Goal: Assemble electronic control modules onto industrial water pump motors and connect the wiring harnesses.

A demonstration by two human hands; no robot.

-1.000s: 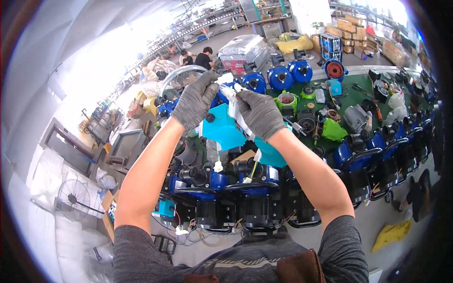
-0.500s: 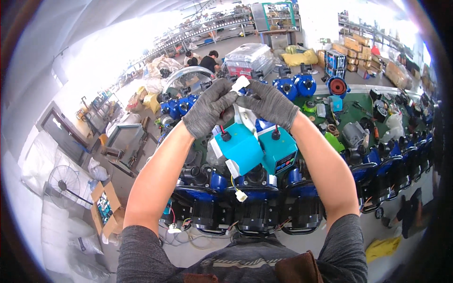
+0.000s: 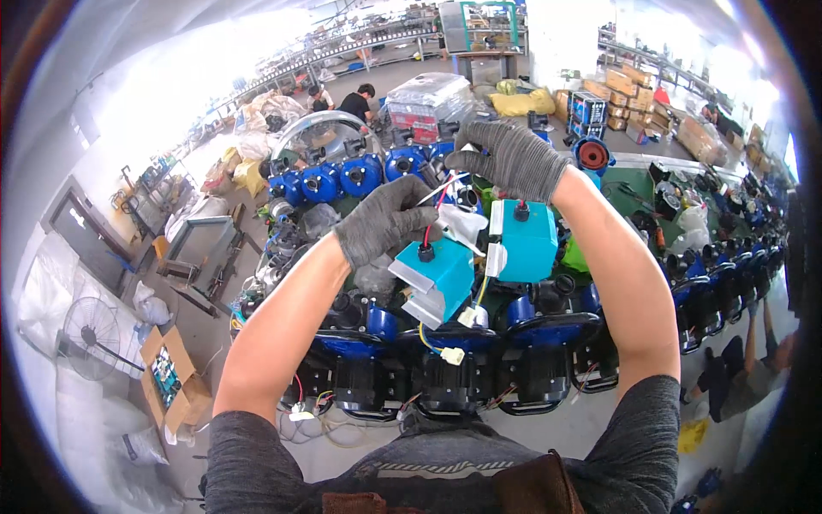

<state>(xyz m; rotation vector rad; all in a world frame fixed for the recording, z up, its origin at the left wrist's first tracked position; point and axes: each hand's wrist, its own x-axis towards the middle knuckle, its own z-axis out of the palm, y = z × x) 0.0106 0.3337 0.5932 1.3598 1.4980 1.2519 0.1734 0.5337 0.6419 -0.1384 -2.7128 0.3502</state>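
Observation:
Both my hands wear grey knit gloves. My left hand (image 3: 385,221) pinches the red and white wires (image 3: 440,199) above a teal control box (image 3: 447,270), which hangs tilted with its grey edge toward me. My right hand (image 3: 518,163) is closed on a white plug connector, mostly hidden by the fingers. Just below that hand hangs a second teal box (image 3: 531,240). Crumpled white plastic (image 3: 462,226) shows between the boxes. Thin coloured leads dangle under them, ending in a white connector (image 3: 452,355) and another white connector (image 3: 468,316).
Blue-and-black motor pumps (image 3: 454,381) stand in a row right before me. More blue pump heads (image 3: 360,175) line the bench's far side. Tools and loose parts lie on the green bench top (image 3: 629,199) at right. An open carton (image 3: 195,398) stands on the floor at left.
My hands have moved apart, the right one going right. The two teal boxes, close together before, now hang separated. The white connector between my hands is now mostly covered by my right fingers.

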